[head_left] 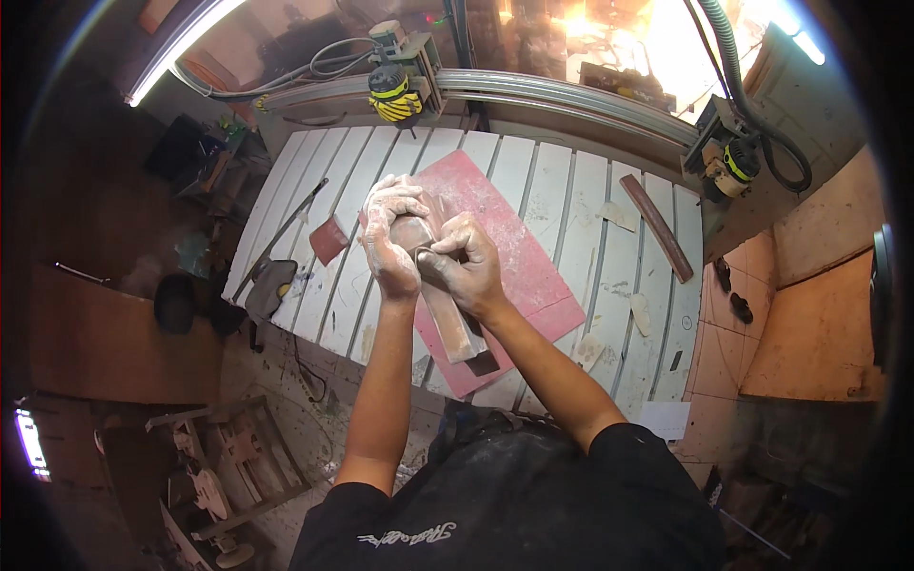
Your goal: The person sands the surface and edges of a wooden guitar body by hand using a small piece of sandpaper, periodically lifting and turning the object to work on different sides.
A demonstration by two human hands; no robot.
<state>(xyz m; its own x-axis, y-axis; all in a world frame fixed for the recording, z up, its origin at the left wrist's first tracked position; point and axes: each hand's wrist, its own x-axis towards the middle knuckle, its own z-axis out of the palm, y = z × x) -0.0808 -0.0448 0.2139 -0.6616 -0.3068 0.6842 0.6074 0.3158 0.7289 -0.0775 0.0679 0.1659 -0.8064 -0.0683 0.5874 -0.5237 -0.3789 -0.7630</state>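
Note:
A long dusty wooden piece (451,324) with a rounded upper part slants over a pink board (495,214) on the slatted table. My left hand (390,233), coated in white dust, is curled around the rounded upper end. My right hand (466,262), also dusty, presses against the piece with its fingers bent together. A small thin brown edge, perhaps folded sandpaper, shows between its thumb and fingers; most of it is hidden. The lower end of the piece reaches the board's near corner. Left of my left hand lies a reddish-brown square (328,241).
The white slatted table (586,228) carries a dark bar (657,228) at right, pale flat scraps (640,314), and a grey tool (271,288) at the left edge. Behind it runs a metal rail (562,90) with two spindle heads, left (395,90) and right (733,162).

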